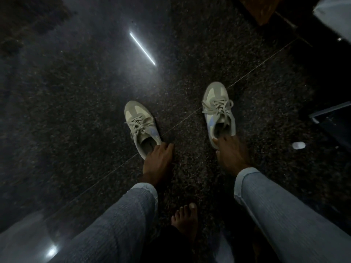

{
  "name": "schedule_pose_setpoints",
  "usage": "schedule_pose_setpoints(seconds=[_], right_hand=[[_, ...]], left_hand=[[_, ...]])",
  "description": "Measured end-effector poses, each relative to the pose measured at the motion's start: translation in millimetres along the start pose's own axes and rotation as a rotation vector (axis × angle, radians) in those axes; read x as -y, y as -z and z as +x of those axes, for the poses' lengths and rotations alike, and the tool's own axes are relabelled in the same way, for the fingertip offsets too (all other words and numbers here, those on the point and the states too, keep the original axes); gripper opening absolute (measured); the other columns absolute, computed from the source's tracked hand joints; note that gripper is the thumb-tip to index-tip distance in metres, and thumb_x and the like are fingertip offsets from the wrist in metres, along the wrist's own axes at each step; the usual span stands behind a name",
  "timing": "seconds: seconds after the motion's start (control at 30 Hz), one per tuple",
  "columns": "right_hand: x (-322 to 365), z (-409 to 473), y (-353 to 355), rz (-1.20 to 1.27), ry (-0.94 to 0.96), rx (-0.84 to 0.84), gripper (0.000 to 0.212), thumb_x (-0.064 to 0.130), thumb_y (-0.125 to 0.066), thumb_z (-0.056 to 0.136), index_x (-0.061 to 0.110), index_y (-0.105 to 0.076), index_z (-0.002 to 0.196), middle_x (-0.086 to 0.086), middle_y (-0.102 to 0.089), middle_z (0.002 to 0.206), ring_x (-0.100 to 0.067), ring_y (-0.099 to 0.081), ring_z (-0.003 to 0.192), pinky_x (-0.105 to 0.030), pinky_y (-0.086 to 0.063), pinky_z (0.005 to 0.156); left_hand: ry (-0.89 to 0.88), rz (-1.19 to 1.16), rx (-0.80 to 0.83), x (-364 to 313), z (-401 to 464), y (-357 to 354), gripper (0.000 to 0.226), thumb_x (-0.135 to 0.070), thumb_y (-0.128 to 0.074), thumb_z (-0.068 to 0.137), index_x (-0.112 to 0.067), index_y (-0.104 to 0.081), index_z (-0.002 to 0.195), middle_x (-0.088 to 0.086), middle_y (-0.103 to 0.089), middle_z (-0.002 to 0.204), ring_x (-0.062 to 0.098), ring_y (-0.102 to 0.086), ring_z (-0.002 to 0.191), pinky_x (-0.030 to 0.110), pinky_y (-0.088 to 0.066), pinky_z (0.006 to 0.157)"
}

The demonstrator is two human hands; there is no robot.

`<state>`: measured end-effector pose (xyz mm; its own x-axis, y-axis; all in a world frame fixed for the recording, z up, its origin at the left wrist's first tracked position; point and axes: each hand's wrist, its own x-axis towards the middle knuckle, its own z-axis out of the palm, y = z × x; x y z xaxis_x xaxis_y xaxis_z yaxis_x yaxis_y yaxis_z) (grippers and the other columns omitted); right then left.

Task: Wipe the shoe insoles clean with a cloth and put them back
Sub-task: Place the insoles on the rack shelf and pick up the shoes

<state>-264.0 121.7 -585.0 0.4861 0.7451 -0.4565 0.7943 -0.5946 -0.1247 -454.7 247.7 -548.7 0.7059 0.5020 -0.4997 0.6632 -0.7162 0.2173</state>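
Head view: two pale grey-green lace-up sneakers on a dark speckled stone floor [190,54], toes pointing away from the person, well apart from each other. Left shoe [139,124] and right shoe [218,111] both have laces loosely tied and a light blue patch on the side. Insoles not visible as separate items; the openings are dark, can't tell what's inside.

Left hand [157,160] sits at the heel of the left shoe, fingers curled over the heel collar, gripping it. Right hand [230,154] is on the heel of the right shoe, fingertips [215,140] hooked over the rim of the opening, holding it. Both shoes appear to sit flat on the floor.

Both forearms in ribbed light blue sleeves [133,215]. One bare foot [185,221] on the floor between the arms, near the bottom edge.

Around: bright strip-light reflection [142,48] on the floor far ahead, small white object [298,145] right of the right shoe, brown item [260,10] at top edge, dark furniture edge [330,118] at right. Very dim scene.
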Motion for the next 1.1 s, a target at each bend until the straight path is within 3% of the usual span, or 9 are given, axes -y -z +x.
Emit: schedule_pose_setpoints(seconds=[0.17, 0.53, 0.77, 0.9, 1.1], right_hand=[[0.9, -5.8, -1.8, -0.019, 0.008, 0.073, 0.036, 0.030, -0.053, 0.095, 0.015, -0.048, 0.128, -0.010, -0.048, 0.130, -0.030, -0.045, 0.120, -0.040, -0.043, 0.093], [6.8, -10.5, -2.9, -0.095, 0.012, 0.013, 0.032, 0.028, -0.048, 0.095, 0.016, -0.050, 0.125, -0.009, -0.048, 0.128, -0.027, -0.047, 0.117, -0.036, -0.044, 0.087], [23.0, -9.8, 0.6, -0.113, 0.061, -0.039, 0.028, 0.025, -0.049, 0.095, 0.013, -0.052, 0.120, -0.012, -0.048, 0.126, -0.028, -0.050, 0.111, -0.038, -0.046, 0.082], [33.0, -11.2, -2.1, -0.087, 0.114, -0.026, 0.032, 0.025, -0.049, 0.095, 0.013, -0.049, 0.125, -0.012, -0.047, 0.129, -0.028, -0.049, 0.114, -0.037, -0.044, 0.087], [40.4, -15.4, -8.3, -0.081, 0.142, -0.012, 0.026, 0.023, -0.050, 0.094, 0.014, -0.050, 0.118, -0.011, -0.048, 0.125, -0.029, -0.049, 0.111, -0.039, -0.044, 0.084]], left_hand=[[0.078, 0.045, -0.026, 6.6, 0.0, -3.4, 0.047, -0.030, -0.053, 0.093, -0.016, -0.037, 0.135, 0.008, -0.044, 0.130, 0.027, -0.046, 0.114, 0.037, -0.040, 0.084], [0.205, 0.071, 0.007, 19.9, 5.9, -22.2, 0.062, -0.036, -0.059, 0.089, -0.015, -0.031, 0.140, 0.008, -0.045, 0.131, 0.028, -0.047, 0.117, 0.042, -0.044, 0.088], [0.282, -0.031, 0.045, 29.0, 6.3, -28.6, 0.047, -0.031, -0.058, 0.090, -0.013, -0.038, 0.129, 0.010, -0.050, 0.128, 0.031, -0.051, 0.116, 0.046, -0.046, 0.090], [0.280, -0.078, 0.062, 32.4, 8.8, -30.5, 0.041, -0.029, -0.054, 0.093, -0.012, -0.040, 0.128, 0.012, -0.053, 0.126, 0.032, -0.053, 0.114, 0.046, -0.047, 0.090], [0.224, -0.131, 0.090, 41.3, 12.2, -28.8, 0.028, -0.020, -0.046, 0.098, -0.005, -0.043, 0.120, 0.018, -0.058, 0.119, 0.035, -0.056, 0.109, 0.039, -0.041, 0.084]])
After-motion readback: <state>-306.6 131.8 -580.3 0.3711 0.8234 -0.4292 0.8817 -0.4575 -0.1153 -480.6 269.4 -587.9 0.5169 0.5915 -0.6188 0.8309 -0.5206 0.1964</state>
